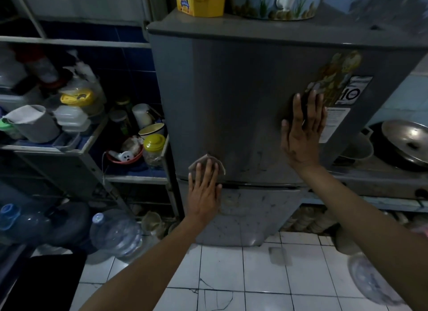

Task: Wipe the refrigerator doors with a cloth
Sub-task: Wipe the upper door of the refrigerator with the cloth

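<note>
A grey two-door refrigerator fills the middle of the view. Its upper door (243, 102) carries stickers at the right; the lower door (250, 209) shows smudges. My left hand (203, 192) presses a small grey-brown cloth (209, 160) flat against the bottom left of the upper door, fingers straight, palm over the seam between the doors. My right hand (302, 134) lies flat on the upper door's right side, fingers spread, just left of the stickers (340, 88).
Shelves (76, 146) crowded with jars and containers stand left of the fridge. Large water bottles (113, 234) sit on the floor below them. A yellow tub (200, 1) and a patterned dispenser sit on top. A stove with a pan lid (405, 139) is at right. White floor tiles (243, 276) lie below.
</note>
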